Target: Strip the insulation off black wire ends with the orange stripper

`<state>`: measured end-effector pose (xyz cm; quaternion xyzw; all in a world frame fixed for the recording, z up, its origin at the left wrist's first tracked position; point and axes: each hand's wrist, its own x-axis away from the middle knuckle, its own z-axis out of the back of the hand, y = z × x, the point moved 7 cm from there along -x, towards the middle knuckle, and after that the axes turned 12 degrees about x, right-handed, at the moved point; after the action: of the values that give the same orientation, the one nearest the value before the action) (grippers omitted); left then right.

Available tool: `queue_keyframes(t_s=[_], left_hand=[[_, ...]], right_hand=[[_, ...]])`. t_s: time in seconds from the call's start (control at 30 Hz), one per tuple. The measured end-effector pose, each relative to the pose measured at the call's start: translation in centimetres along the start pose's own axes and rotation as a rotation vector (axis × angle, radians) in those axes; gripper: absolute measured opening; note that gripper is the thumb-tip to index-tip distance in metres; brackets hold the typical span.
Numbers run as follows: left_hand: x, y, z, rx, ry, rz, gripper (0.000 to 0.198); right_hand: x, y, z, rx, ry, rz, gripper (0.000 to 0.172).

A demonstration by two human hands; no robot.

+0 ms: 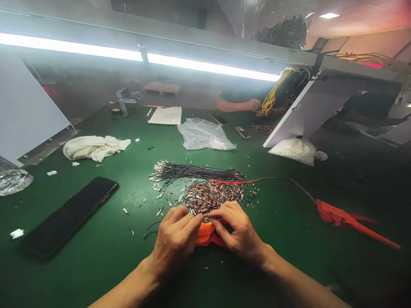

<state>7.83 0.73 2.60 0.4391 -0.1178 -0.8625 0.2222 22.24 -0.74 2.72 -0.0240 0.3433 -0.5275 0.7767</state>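
My left hand and my right hand meet at the near side of a pile of short wire pieces with copper ends. Fingers on both hands are closed in a pinch, and what sits between the fingertips is too small and covered to name. Under and between the hands lies a bright orange object with red parts below it, mostly hidden. Beyond the pile lies a bundle of black wires, with silvery terminals at its left end. A thin black wire curves out beside my left hand.
A black phone lies at left, a white cloth behind it. Farther back are a clear plastic bag and a notebook. At right, a red cord leads to an orange-red piece. Another person's hands hold yellow wires.
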Motion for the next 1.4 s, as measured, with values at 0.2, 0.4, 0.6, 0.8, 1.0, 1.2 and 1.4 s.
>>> queue_keyframes(t_s=[0.2,0.4,0.6,0.8,1.0,1.2,1.4], left_hand=[[-0.2,0.2,-1.1,-0.020,-0.089,-0.005,0.014],[-0.3,0.4,-1.6,-0.014,-0.127,-0.004,0.025],[-0.4,0.5,-1.5,-0.010,-0.126,0.001,0.024],[-0.3,0.2,-1.7,-0.015,-0.126,0.007,0.023],[-0.3,0.1,-1.9,-0.021,-0.118,-0.003,0.021],[-0.2,0.2,-2.0,-0.039,-0.112,-0.031,0.024],[-0.6,0.8,-2.1,-0.041,-0.109,-0.072,0.028]], right_hand=[[0.1,0.3,0.0,0.031,0.003,-0.052,0.013],[0.1,0.7,-0.4,0.054,-0.015,-0.097,0.013],[0.1,1.3,-0.5,0.033,-0.047,-0.150,0.014],[-0.1,1.8,-0.7,0.037,-0.068,-0.246,0.014],[-0.3,2.7,-1.4,0.048,-0.068,-0.357,0.012],[-0.2,3.5,-1.8,0.024,-0.045,-0.396,0.011],[0.1,3.9,-1.7,0.033,-0.014,-0.440,0.010]])
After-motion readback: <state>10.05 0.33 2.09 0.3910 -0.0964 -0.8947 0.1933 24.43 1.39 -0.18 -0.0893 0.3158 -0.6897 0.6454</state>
